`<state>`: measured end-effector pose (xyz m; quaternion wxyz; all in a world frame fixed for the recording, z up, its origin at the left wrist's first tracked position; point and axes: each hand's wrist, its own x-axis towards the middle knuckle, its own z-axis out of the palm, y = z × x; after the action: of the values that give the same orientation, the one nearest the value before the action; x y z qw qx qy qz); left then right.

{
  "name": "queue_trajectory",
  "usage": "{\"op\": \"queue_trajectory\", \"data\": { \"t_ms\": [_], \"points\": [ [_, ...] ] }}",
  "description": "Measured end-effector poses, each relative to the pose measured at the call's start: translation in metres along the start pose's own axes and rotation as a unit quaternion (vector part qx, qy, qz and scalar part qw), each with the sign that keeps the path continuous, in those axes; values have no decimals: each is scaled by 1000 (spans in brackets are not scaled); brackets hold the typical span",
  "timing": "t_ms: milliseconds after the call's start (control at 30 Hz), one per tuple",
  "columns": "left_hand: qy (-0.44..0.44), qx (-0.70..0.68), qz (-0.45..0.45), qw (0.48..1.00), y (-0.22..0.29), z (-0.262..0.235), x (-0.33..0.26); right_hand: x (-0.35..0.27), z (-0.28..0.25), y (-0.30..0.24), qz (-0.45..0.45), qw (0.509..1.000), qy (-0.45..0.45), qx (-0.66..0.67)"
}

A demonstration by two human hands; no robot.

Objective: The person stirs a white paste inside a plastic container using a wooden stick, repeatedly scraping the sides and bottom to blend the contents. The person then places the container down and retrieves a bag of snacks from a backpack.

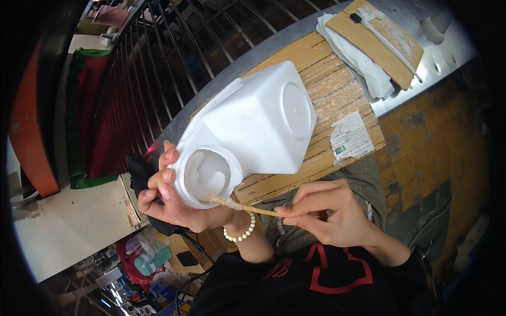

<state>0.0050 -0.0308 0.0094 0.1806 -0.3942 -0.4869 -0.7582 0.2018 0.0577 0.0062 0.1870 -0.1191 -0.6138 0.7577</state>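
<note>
My left hand (171,203) grips the round neck of a large white plastic jug (258,126) that lies on its side, its opening turned toward me. A bead bracelet (240,231) is on that wrist. My right hand (321,216) pinches a thin wooden stick (247,208) whose tip, coated in whitish paste, touches the lower rim of the jug's opening. The jug rests on a sheet of brown cardboard (337,100) that covers a metal table.
At the far end of the metal table (443,52) lie folded white cloths (363,63) under a cardboard piece (379,42) smeared with white paste, with a thin white stick across it. A metal railing (158,68) runs at the left. A white counter (74,221) is lower left.
</note>
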Motion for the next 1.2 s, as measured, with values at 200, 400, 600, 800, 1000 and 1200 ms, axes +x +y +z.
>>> {"op": "queue_trajectory", "data": {
  "t_ms": [200, 400, 600, 800, 1000, 1200],
  "points": [
    [2, 9, -11, 1000, 0, 5, 3, 1, 14, 13, 200, 932, -68, 293],
    [43, 54, 9, 998, -2, 12, 3, -8, 31, 5, 275, 818, -90, 496],
    [43, -5, -7, 999, 1, 17, 4, -13, 35, -6, 173, 902, 9, 396],
    [39, -1, -14, 999, 6, 22, 5, -20, 13, -20, 179, 977, 30, 108],
    [46, 18, -18, 999, 8, 28, 4, -13, 7, -14, 230, 936, -54, 262],
    [49, 14, -20, 998, 8, 30, 5, -18, 12, -23, 223, 954, 17, 202]
  ]
}}
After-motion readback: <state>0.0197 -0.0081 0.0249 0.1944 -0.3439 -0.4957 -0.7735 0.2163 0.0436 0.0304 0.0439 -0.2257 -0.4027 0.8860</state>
